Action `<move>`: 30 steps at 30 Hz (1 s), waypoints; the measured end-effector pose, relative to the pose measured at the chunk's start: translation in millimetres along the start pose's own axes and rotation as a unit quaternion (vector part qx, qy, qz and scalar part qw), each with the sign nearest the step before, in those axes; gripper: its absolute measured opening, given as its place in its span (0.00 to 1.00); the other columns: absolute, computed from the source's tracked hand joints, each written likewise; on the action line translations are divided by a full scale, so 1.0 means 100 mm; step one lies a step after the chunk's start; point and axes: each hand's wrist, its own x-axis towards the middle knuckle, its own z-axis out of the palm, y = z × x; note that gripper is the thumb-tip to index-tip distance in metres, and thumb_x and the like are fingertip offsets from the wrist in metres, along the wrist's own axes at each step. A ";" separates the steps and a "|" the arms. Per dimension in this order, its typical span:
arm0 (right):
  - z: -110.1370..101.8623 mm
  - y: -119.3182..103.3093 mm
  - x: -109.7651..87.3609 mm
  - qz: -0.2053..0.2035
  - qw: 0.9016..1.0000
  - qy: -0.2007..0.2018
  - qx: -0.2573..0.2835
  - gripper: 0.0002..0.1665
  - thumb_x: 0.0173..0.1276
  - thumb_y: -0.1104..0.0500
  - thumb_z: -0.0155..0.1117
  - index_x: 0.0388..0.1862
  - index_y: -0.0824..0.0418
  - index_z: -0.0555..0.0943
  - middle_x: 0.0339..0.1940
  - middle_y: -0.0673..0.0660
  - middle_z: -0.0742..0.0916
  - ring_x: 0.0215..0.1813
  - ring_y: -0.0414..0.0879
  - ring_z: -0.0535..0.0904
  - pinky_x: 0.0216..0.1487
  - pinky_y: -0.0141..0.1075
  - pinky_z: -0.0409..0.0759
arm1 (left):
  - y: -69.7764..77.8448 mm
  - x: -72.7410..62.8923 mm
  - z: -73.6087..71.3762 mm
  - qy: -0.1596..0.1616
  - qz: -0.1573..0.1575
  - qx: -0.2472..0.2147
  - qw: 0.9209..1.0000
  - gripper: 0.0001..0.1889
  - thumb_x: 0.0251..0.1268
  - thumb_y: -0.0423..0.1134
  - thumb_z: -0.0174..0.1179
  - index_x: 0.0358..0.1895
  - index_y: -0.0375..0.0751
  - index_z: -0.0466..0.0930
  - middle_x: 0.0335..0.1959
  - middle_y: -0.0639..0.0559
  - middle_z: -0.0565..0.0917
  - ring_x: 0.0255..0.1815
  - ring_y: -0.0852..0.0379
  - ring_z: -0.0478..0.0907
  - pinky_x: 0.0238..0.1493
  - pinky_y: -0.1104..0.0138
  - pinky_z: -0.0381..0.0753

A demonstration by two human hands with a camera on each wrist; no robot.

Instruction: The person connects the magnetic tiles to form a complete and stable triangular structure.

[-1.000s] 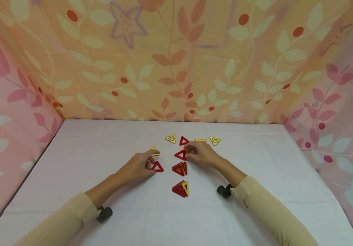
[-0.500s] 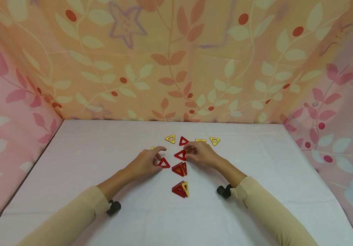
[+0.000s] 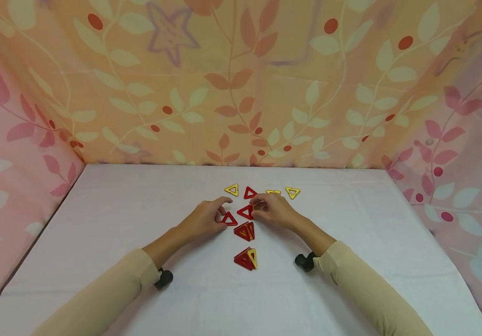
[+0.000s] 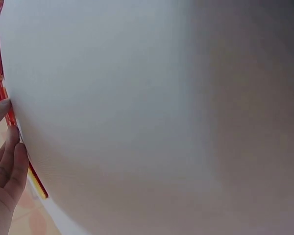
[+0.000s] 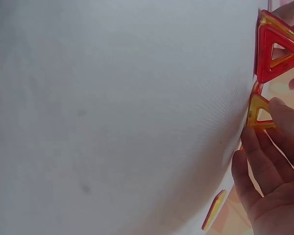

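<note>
In the head view, my left hand (image 3: 205,218) pinches a red triangular magnetic tile (image 3: 230,223) standing on the cloth. My right hand (image 3: 275,210) is opposite, with another red triangular tile (image 3: 243,216) at its fingertips. Seen from the right wrist, that hand's thumb and fingers pinch a yellow triangular tile (image 5: 255,110) upright. The left wrist view catches only the left fingers, pressed on a red tile edge (image 4: 11,117). A small gap separates the two hands' red tiles. Nearer me, a red-and-yellow tile pyramid (image 3: 241,232) sits just below them.
A second red-and-yellow pyramid (image 3: 242,260) stands nearer me. Along the back lie a yellow triangle (image 3: 236,190), a red triangle (image 3: 248,196), a partly covered yellow tile (image 3: 273,191) and another yellow triangle (image 3: 293,196). All rest on the white-clothed table (image 3: 140,186).
My left hand has moved right, carrying its red tile close to the right hand's tiles. A yellow tile behind the left hand is now covered by it. The right hand has stayed put.
</note>
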 end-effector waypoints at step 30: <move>0.02 -0.03 0.00 -0.005 1.000 0.022 -0.018 0.16 0.63 0.60 0.74 0.49 0.62 0.83 0.44 0.54 0.87 0.49 0.45 0.85 0.55 0.41 0.81 | 0.06 0.16 0.08 -0.011 0.007 -0.006 1.000 0.33 0.56 0.31 0.73 0.66 0.41 0.71 0.42 0.48 0.84 0.32 0.60 0.78 0.40 0.68 0.82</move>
